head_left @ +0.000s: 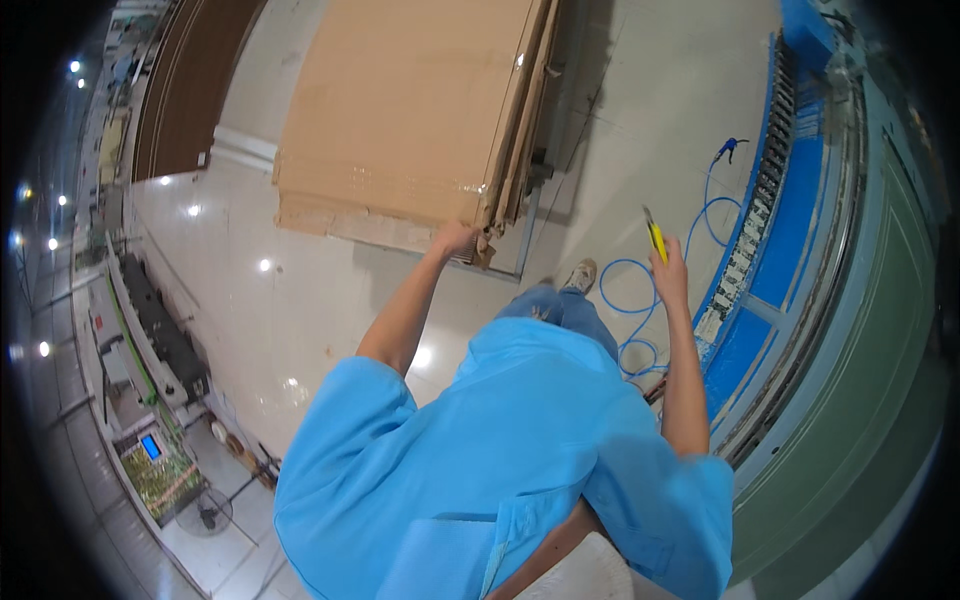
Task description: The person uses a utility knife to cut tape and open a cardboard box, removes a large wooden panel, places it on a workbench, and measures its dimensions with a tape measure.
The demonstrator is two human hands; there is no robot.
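Observation:
A large flat pack wrapped in brown cardboard (400, 110) lies ahead of me, its near edge crumpled and torn, with clear tape across it. My left hand (457, 238) is closed on the ragged cardboard at the pack's near right corner; part of its fingers is hidden by the hand itself. Out to the right, my right hand (670, 272) is wrapped round a yellow utility knife (656, 238). The knife's blade points up and away from me, apart from the cardboard and touching nothing.
A blue air hose (625, 312) lies coiled on the floor, ending in a blue air gun (730, 148). Along the right runs a blue machine with a roller track (757, 200), beside a green panel (850, 400). Dark brown boards (185, 90) stand at far left; a fan (208, 512) stands lower left.

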